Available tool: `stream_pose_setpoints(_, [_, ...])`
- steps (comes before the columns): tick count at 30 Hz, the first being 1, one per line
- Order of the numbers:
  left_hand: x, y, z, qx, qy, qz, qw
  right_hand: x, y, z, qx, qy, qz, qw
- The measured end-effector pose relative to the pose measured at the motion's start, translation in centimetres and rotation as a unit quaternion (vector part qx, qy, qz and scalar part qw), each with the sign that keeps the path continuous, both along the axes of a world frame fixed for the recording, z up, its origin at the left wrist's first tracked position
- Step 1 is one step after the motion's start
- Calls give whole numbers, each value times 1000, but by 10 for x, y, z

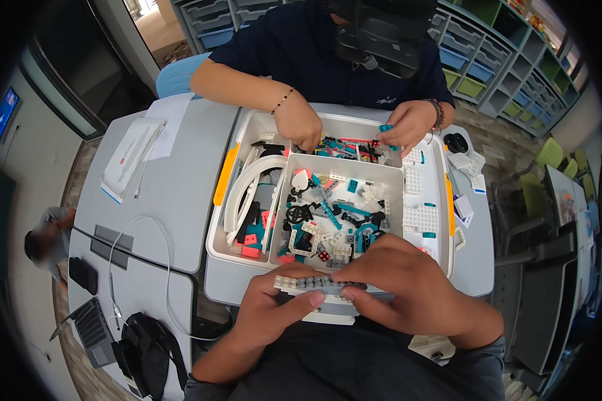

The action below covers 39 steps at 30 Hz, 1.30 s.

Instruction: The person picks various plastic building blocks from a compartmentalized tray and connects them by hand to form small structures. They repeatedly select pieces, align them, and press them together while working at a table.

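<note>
Close to my body, my left hand (264, 311) and my right hand (415, 291) grip a toy brick assembly (308, 283) from both ends. It is made of stacked white and grey pieces, with studs along its top and a curved white part below. My left thumb presses its side, while my right fingers close round the other end. Just beyond my hands stands a white sorting tray (271, 270), its large near compartment holding loose teal, black, white, grey and red bricks (331, 214). Curved white parts (244, 190) lie in the left compartment.
Across the table a person reaches into the tray with one hand (297, 125) and holds a teal piece (386, 128) in the other. A cable (164, 234), papers (130, 157), a laptop (95, 333) and a black bag (152, 354) lie at left. Orange latches (227, 175) edge the tray.
</note>
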<state>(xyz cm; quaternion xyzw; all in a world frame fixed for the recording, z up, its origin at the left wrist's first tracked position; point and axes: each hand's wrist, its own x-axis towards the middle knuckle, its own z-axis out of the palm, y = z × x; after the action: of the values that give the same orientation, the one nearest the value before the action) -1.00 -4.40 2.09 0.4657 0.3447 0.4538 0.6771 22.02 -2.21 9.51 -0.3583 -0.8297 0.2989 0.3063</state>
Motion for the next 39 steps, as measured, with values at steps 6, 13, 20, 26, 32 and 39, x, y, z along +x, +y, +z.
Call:
stream_pose_setpoints(6, [4,-3,3,-30,-8,21,999,3,-8,-8,20,-13,-2,1000])
stream_pose_setpoints(13, [11,0,8,-126,-39,24,991,-6,-22,-14,127,-145,-31,981])
stream_pose_setpoints(20, [18,1,14,-127,-59,22,990,-9,-21,-29,197,-146,-57,968])
stream_pose_setpoints(26, [19,4,12,-119,-41,18,992,-6,-20,-33,216,-154,-51,963])
stream_pose_setpoints(32, [19,5,8,-85,-29,19,996,-5,-22,-33,220,-165,-50,960])
stream_pose_setpoints(39, [16,4,8,-33,7,29,999,-4,-23,-37,228,-172,-39,958])
